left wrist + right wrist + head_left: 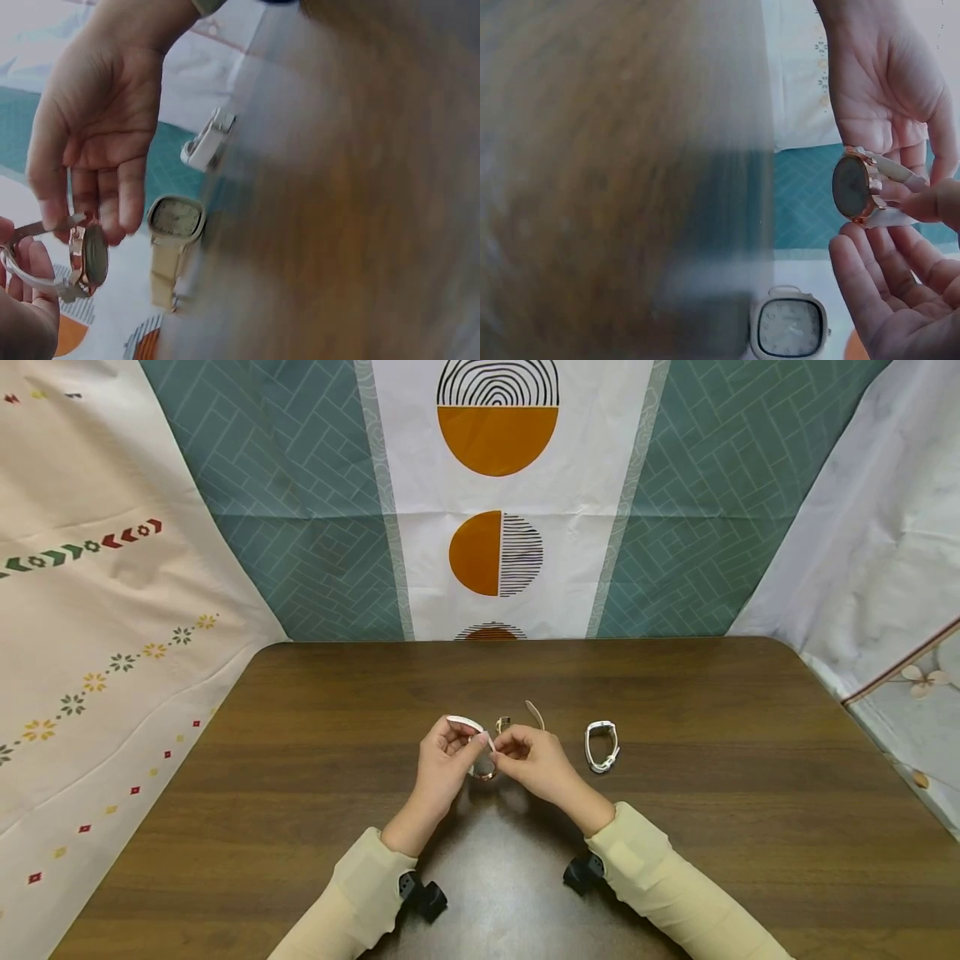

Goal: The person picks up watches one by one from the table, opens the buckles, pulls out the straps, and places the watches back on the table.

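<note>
Both hands hold a wristwatch with a white strap and rose-gold case [483, 768] just above the table. My left hand [441, 767] grips the strap from the left, one strap end rising above its fingers. From the other side my right hand [538, 763] pinches the strap between thumb and fingers. In the right wrist view the round dark watch face [850, 186] points toward the table side, the strap looping back between the hands. Behind the right hand, a beige watch [176, 219] with a squarish face stands on its strap, partly hidden in the head view.
A white watch [602, 747] stands on the brown wooden table [337, 693] to the right of the hands. Patterned cloth [315, 502] hangs behind the table and along both sides.
</note>
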Motion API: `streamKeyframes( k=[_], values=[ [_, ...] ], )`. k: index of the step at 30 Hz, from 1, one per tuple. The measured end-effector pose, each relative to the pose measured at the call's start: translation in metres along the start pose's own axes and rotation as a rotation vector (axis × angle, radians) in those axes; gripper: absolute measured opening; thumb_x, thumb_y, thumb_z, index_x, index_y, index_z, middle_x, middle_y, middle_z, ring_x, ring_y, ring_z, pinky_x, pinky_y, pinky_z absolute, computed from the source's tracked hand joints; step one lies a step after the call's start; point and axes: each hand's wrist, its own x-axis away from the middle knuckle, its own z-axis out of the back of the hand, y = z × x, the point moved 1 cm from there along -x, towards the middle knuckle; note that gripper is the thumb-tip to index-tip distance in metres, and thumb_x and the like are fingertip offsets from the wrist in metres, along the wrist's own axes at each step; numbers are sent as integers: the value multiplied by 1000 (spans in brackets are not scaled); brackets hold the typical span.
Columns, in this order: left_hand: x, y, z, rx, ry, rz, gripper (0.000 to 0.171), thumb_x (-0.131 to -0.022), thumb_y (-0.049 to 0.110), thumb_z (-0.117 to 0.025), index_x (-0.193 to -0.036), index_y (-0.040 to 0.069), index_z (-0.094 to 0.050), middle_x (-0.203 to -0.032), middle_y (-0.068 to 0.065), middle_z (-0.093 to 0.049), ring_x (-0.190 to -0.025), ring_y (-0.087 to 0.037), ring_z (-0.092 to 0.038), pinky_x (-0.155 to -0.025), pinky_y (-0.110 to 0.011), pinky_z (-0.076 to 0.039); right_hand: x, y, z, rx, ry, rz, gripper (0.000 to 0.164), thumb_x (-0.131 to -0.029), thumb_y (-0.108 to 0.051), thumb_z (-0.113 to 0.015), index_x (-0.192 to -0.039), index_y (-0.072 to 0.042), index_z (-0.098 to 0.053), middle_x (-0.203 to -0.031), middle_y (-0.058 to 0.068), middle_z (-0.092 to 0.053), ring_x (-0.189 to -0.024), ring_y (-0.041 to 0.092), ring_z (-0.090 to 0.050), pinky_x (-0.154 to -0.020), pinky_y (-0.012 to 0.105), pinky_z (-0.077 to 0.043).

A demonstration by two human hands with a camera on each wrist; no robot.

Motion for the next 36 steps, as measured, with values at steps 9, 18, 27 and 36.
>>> streamKeyframes(
  k=[9, 18, 27, 36],
  values=[
    [-2, 7, 3, 44, 34, 2, 14, -84, -12, -60, -92, -13, -49, -81, 4, -58, -72, -5, -57, -69, -16, -50, 0, 0, -2, 3, 0, -24, 5, -79, 0, -68, -84, 2, -66, -76, 12, -68, -64, 4, -58, -61, 18, -48],
    [-4, 7, 5, 33, 79, -1, 18, -83, -12, -62, -93, -17, -48, -80, 4, -58, -73, -5, -58, -70, -15, -51, 0, 2, -2, 9, 8, -62, 5, -80, -1, -67, -84, 1, -66, -76, 11, -68, -64, 5, -59, -60, 18, -48],
    [-5, 6, 7, 31, 123, -57, 19, -83, -9, -65, -94, -16, -51, -83, 4, -62, -76, -5, -60, -71, -16, -51, -1, 2, -1, 8, 39, -83, 4, -80, 0, -68, -83, 2, -66, -76, 11, -69, -63, 5, -60, -60, 18, -49],
    [-5, 6, 6, 64, 167, -63, 22, -81, -9, -67, -94, -17, -51, -82, 1, -65, -77, -5, -61, -71, -15, -51, 0, 2, 0, -11, 79, -106, 6, -80, -1, -68, -84, 3, -67, -75, 13, -69, -63, 10, -62, -57, 17, -48]
  ],
)
